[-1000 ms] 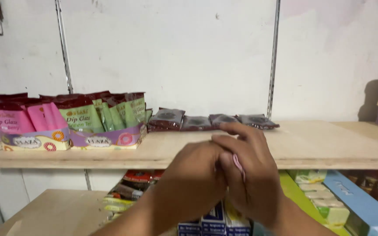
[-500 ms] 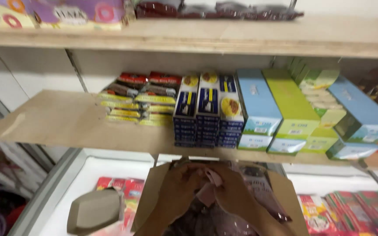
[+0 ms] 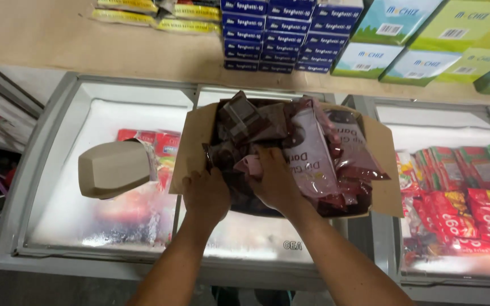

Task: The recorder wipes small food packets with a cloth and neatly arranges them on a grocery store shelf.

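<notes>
The open brown cardboard box was crowded with dark foil packets. Bare glass freezer lid lay free to its left, interrupted only by a beige angular plastic object. A wooden shelf closed the far side.
</notes>
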